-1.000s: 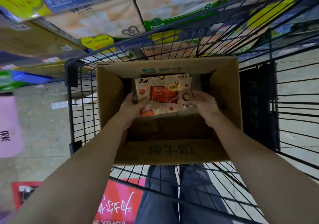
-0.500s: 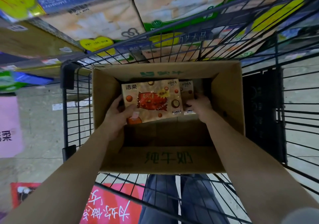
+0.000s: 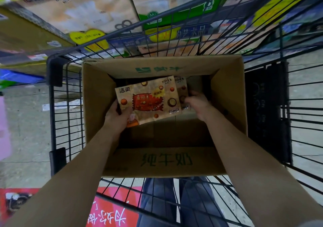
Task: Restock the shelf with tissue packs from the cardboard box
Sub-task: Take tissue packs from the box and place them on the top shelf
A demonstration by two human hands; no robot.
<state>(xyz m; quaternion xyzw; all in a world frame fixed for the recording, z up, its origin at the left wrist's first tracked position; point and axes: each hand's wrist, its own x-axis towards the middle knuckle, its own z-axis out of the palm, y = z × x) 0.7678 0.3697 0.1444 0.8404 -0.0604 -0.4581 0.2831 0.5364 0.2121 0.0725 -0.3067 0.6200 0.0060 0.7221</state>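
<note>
Left hand (image 3: 116, 116) pinches top tissue pack (image 3: 148, 101) corner for lifting; right hand (image 3: 199, 104) fingers curl on second pack (image 3: 182, 88) inside cardboard box (image 3: 227, 94).

A shop aisle: a black wire shopping trolley (image 3: 57, 104) stands on the concrete floor, and beyond the trolley rise shelves (image 3: 26, 34) stacked with packaged goods and yellow price tags (image 3: 87, 38)

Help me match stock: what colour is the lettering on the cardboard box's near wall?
Green lettering, clearest in the head view.
</note>
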